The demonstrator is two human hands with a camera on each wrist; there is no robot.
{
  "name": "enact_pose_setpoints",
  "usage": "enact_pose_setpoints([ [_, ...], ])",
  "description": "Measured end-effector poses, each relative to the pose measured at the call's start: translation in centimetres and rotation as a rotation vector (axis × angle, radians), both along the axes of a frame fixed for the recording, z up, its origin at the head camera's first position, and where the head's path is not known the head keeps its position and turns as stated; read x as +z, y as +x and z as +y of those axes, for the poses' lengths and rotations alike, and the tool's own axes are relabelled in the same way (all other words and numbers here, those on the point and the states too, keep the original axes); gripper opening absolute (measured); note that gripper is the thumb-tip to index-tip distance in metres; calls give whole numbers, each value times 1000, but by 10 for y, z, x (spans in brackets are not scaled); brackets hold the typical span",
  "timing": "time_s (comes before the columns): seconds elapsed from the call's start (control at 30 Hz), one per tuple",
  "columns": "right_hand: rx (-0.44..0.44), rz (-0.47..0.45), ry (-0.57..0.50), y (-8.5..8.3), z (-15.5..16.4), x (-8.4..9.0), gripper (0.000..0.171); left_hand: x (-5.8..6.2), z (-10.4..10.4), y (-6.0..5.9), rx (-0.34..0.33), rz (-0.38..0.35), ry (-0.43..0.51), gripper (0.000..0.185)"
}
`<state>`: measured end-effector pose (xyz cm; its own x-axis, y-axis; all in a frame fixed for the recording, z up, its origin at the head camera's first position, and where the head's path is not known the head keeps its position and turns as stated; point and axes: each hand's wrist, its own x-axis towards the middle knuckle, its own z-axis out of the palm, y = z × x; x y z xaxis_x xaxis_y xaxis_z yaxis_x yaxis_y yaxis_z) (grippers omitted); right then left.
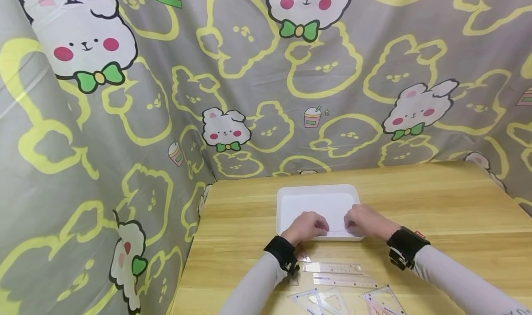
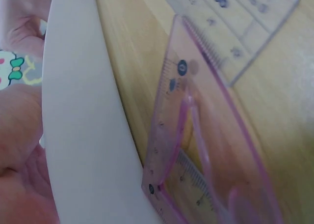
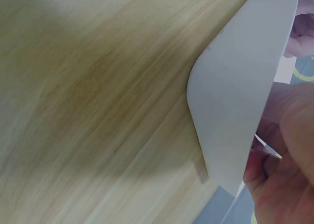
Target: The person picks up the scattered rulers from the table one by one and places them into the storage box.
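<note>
White tray (image 1: 291, 199) under both hands at its near edge

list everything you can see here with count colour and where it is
tray: 1, white, on the table's far middle, both hands at its near edge
table: 1, light wood grain, fills the lower right of the head view
straight rulers: 2, clear, flat on the table near the tray's near side
set squares: about 3, clear, one pink-tinted, at the table's near edge
curtain: 1, grey with yellow outlines and white rabbits, behind and left of the table
wrist straps: 2, black, one on each wrist
sleeves: 2, pale grey, on both forearms
left hand: 1, at the tray's near rim, grip unclear
right hand: 1, at the tray's near rim, grip unclear
</note>
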<state>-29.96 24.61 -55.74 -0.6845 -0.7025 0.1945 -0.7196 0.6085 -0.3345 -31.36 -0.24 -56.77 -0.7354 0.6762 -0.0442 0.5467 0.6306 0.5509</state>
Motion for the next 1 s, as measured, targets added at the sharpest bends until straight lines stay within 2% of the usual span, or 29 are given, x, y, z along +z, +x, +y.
enact_pose_setpoints([
  [0.23, -15, -13, 22, 3, 0, 1, 15, 1, -1, -1, -61, -61, -4, 10],
  [0.4, -7, -13, 14, 3, -1, 1, 16, 3, -2, -1, -80, -67, -3, 12],
  [0.53, -48, 27, -32, 6, -4, 5, 16, 5, -4, 0, -70, -58, 35, 13],
  [0.73, -138, -4, -124, 23, -12, 17, 5, 8, -12, 4, 2, -15, 31, 16],
  [0.83, -137, 7, -175, 31, -16, 24, 7, 15, -17, 5, 27, 35, 21, 16],
  [1.0, -107, 39, -237, 45, -22, 33, 10, 29, -25, 10, 39, 126, 58, 16],
])
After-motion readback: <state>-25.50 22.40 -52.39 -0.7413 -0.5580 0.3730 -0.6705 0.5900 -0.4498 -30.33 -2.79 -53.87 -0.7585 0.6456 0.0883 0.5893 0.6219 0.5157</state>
